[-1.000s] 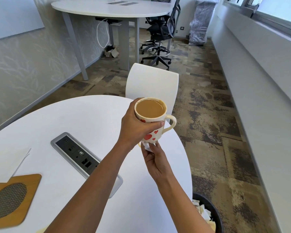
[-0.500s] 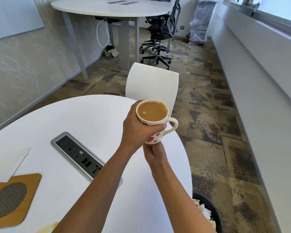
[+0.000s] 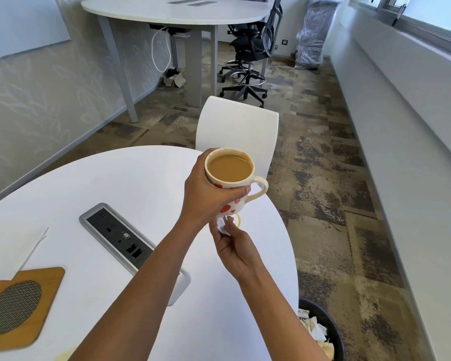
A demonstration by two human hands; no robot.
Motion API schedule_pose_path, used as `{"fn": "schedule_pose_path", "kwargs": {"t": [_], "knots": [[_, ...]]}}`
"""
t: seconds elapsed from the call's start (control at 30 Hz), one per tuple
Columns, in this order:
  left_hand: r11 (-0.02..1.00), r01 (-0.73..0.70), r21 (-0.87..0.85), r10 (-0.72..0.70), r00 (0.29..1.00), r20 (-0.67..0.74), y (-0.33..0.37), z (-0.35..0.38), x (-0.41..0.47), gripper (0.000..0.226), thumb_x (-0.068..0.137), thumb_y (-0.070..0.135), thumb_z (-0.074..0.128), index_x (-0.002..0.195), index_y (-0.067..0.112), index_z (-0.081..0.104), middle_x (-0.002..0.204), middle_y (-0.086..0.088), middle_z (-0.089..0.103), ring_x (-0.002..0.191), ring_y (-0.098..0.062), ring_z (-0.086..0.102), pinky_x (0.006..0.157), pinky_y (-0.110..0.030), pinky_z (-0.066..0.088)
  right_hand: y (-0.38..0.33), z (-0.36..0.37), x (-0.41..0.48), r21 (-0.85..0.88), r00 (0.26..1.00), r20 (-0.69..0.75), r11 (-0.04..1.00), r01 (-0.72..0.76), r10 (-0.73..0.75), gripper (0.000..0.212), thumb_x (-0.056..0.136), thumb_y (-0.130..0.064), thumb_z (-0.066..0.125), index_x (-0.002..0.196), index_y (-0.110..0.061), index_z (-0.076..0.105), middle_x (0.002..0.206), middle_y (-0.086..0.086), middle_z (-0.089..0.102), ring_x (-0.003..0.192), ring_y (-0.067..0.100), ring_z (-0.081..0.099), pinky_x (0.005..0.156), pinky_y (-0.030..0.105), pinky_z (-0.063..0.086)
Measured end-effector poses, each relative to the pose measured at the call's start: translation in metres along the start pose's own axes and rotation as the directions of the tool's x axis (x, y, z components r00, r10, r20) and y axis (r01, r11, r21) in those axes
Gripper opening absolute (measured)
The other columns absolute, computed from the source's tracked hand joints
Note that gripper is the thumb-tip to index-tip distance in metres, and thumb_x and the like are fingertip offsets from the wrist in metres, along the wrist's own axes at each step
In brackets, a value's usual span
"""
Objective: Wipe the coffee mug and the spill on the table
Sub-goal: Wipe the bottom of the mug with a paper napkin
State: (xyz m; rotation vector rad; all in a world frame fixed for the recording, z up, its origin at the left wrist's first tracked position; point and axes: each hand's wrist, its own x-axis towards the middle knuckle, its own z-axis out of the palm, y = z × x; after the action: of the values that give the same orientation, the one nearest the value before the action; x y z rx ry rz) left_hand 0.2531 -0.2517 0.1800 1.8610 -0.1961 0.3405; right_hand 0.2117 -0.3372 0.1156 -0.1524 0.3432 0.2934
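My left hand grips a cream coffee mug with red hearts, full of milky coffee, and holds it in the air above the right side of the round white table. Just under the mug, my right hand pinches a small white tissue against the mug's base. A thin yellowish coffee ring shows on the table below the mug. Another pale coffee smear lies at the near table edge.
A grey power socket panel is set into the table's middle. A wooden coaster with mesh and white paper lie at the left. A white chair stands behind the table. A black bin with used tissues sits on the floor at the right.
The mug has stayed raised in my left hand. My right hand has drawn back a little from under the mug, and the tissue shows again at its fingertips.
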Motion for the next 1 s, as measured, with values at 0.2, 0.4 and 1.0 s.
{"fn": "schedule_pose_path", "kwargs": {"t": [0.2,0.4,1.0], "knots": [[1.000,0.001,-0.026,-0.002,0.998,-0.055,-0.003,-0.007,0.004,0.080,0.047,0.044,0.083,0.117,0.037,0.046,0.112,0.024,0.055,0.105,0.003,0.053,0.084,-0.021,0.048,-0.027,-0.009,0.007,0.104,0.984,-0.066,0.980,0.172,-0.165,0.020,0.097,0.002,0.037,0.097,0.007,0.056,0.087,0.031,0.068,0.069,0.032,0.072,0.065,0.036,0.061],[0.999,0.033,-0.023,-0.035,0.997,-0.072,-0.019,-0.011,0.008,0.081,0.054,0.036,0.087,0.123,0.030,0.045,0.119,0.015,0.054,0.109,-0.006,0.052,0.087,-0.027,0.049,-0.052,-0.030,0.037,-0.735,0.816,-0.164,0.620,0.274,-0.555,0.025,0.091,-0.009,0.057,0.115,-0.009,0.062,0.112,0.008,0.066,0.101,0.021,0.062,0.089,0.030,0.050],[0.983,0.170,-0.065,-0.175,0.980,-0.095,-0.066,-0.005,0.024,0.081,0.046,0.031,0.086,0.118,0.029,0.050,0.115,0.018,0.057,0.105,0.002,0.053,0.087,-0.021,0.046,-0.029,-0.109,0.085,-0.656,0.878,0.358,-0.755,-0.006,-0.317,0.035,0.095,-0.014,0.046,0.129,-0.010,0.054,0.143,0.005,0.048,0.136,0.019,0.039,0.098,0.032,0.043]]}}
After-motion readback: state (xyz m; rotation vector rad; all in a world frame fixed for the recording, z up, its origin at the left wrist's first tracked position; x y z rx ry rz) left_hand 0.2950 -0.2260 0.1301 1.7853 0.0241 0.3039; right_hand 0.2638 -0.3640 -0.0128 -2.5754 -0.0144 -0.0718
